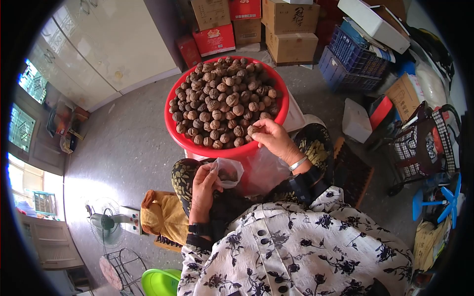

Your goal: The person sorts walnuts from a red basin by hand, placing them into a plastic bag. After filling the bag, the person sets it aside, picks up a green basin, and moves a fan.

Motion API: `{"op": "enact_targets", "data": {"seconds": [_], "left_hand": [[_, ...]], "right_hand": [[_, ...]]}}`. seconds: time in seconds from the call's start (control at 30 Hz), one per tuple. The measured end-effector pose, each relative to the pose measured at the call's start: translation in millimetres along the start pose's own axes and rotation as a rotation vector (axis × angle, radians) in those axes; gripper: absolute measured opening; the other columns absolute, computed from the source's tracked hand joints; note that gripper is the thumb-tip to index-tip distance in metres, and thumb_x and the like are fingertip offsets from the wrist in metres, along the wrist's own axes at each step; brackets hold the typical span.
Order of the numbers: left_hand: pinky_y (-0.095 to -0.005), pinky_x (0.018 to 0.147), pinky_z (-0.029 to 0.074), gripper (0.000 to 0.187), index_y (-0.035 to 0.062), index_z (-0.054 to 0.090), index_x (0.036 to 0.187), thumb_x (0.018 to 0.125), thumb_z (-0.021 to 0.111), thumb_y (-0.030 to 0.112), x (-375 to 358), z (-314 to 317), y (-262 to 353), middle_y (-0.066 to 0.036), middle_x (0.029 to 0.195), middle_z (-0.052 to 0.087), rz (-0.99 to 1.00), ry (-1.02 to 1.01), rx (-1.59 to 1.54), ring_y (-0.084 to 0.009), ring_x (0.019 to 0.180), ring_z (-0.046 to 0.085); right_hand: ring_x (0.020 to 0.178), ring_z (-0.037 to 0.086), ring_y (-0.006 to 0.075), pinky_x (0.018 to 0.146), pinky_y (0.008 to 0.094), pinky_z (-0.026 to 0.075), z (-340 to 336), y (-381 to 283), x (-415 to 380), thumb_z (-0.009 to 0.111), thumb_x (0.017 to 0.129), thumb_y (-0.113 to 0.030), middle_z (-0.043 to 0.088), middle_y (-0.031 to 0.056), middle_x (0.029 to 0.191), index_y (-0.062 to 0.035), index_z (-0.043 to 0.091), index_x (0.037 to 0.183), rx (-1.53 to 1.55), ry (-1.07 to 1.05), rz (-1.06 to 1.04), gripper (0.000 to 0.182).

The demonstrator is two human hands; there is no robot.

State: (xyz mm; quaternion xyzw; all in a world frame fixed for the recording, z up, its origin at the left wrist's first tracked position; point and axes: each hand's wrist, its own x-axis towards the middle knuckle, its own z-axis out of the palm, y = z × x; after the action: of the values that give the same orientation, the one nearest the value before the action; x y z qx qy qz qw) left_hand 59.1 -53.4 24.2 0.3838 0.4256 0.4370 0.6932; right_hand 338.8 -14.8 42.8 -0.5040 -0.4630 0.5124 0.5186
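A large red basin (pixel 172 129) heaped with walnuts (pixel 222 98) stands in front of me. My right hand (pixel 277 141) is at the basin's near right rim, its thumb and fingers pinching a walnut (pixel 253 130). Below the near rim, over my lap, my left hand (pixel 202 187) grips a small clear plastic bag (pixel 230 171) by its edge. The bag's mouth gapes upward, and something brownish shows dimly inside it. Another sheet of clear plastic (pixel 266 170) lies under my right forearm.
Cardboard boxes (pixel 294 47) are stacked behind the basin. Blue crates (pixel 353 59) and a checked trolley bag (pixel 419 145) stand to the right. At left are a fan (pixel 106 221), a stool (pixel 118 269) and a green basin (pixel 160 282).
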Motion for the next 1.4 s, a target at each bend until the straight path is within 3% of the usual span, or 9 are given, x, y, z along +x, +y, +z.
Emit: {"op": "enact_targets", "data": {"seconds": [0.17,0.47,0.6,0.67,0.8,0.83,0.93,1.23,1.4], "left_hand": [[-0.0215,0.054,0.049,0.019,0.0032,0.063,0.115,0.101,0.061,0.016,-4.9,-0.3,0.0,-0.001,0.087,0.065,-0.017,0.010,0.005,-0.0063,0.063,0.057],[-0.0212,0.055,0.049,0.020,0.0026,0.062,0.117,0.102,0.059,0.016,2.8,-4.3,-5.6,-0.002,0.087,0.065,0.013,-0.013,-0.016,-0.0066,0.064,0.057],[-0.0212,0.055,0.049,0.021,0.0024,0.061,0.118,0.102,0.059,0.015,1.6,-2.6,-2.8,-0.002,0.087,0.064,0.005,-0.007,0.015,-0.0067,0.064,0.057],[-0.0212,0.055,0.049,0.021,0.0024,0.061,0.118,0.102,0.059,0.015,0.3,-0.1,-0.7,-0.002,0.086,0.064,0.002,-0.002,0.022,-0.0068,0.064,0.057],[-0.0214,0.055,0.050,0.020,0.0024,0.061,0.117,0.101,0.059,0.015,1.0,2.1,-0.1,-0.002,0.084,0.064,0.004,0.022,-0.006,-0.0070,0.063,0.056],[-0.0216,0.055,0.050,0.020,0.0025,0.062,0.117,0.101,0.059,0.014,1.1,1.6,-0.7,-0.001,0.083,0.064,0.003,0.016,-0.013,-0.0070,0.062,0.056],[-0.0219,0.055,0.050,0.019,0.0028,0.062,0.116,0.101,0.060,0.014,0.3,1.7,-0.8,-0.001,0.083,0.064,-0.002,0.023,-0.012,-0.0069,0.061,0.056],[-0.0214,0.055,0.049,0.020,0.0033,0.063,0.117,0.100,0.059,0.014,-1.9,3.8,2.5,-0.001,0.084,0.064,-0.019,0.028,0.009,-0.0077,0.061,0.057],[-0.0216,0.055,0.049,0.019,0.0032,0.062,0.116,0.101,0.058,0.013,-2.8,5.0,1.7,-0.002,0.083,0.065,-0.014,0.035,-0.001,-0.0080,0.060,0.057]], "right_hand": [[0.090,0.065,0.0101,0.082,0.0272,0.055,20.0,-9.7,-14.7,0.071,0.089,-0.009,0.069,0.0032,0.096,-0.0020,0.061,0.111,-0.025,-0.115,-0.091,0.025],[0.095,0.065,0.0087,0.086,0.0268,0.053,40.4,-13.9,-23.1,0.074,0.090,-0.010,0.070,0.0022,0.101,-0.0034,0.064,0.113,-0.157,-0.425,-0.160,0.026],[0.086,0.065,0.0087,0.079,0.0263,0.054,37.1,-2.7,-19.6,0.076,0.089,-0.012,0.070,0.0033,0.095,-0.0039,0.066,0.111,-0.354,-0.297,-0.150,0.026],[0.079,0.067,0.0118,0.074,0.0288,0.054,33.8,-1.1,-13.7,0.078,0.087,-0.016,0.070,0.0056,0.083,-0.0015,0.066,0.100,-0.379,-0.070,-0.159,0.023],[0.076,0.067,0.0203,0.071,0.0342,0.054,28.3,9.5,-0.8,0.075,0.086,-0.010,0.068,0.0098,0.086,-0.0015,0.064,0.098,-0.495,0.092,-0.216,0.018],[0.079,0.067,0.0276,0.070,0.0393,0.055,30.1,11.1,2.2,0.075,0.084,-0.009,0.067,0.0128,0.092,-0.0016,0.063,0.099,-0.525,0.128,-0.304,0.021],[0.086,0.068,0.0321,0.072,0.0435,0.055,32.8,13.7,8.5,0.074,0.086,-0.015,0.068,0.0154,0.096,-0.0027,0.062,0.103,-0.755,0.214,-0.406,0.024],[0.088,0.067,0.0378,0.071,0.0478,0.056,52.6,2.5,17.1,0.068,0.092,-0.031,0.066,0.0166,0.097,-0.0094,0.058,0.117,-1.153,0.143,-0.190,0.034],[0.087,0.068,0.0374,0.072,0.0488,0.055,50.1,9.0,21.0,0.070,0.090,-0.026,0.066,0.0148,0.096,-0.0088,0.057,0.106,-1.098,0.192,-0.286,0.027]]}}
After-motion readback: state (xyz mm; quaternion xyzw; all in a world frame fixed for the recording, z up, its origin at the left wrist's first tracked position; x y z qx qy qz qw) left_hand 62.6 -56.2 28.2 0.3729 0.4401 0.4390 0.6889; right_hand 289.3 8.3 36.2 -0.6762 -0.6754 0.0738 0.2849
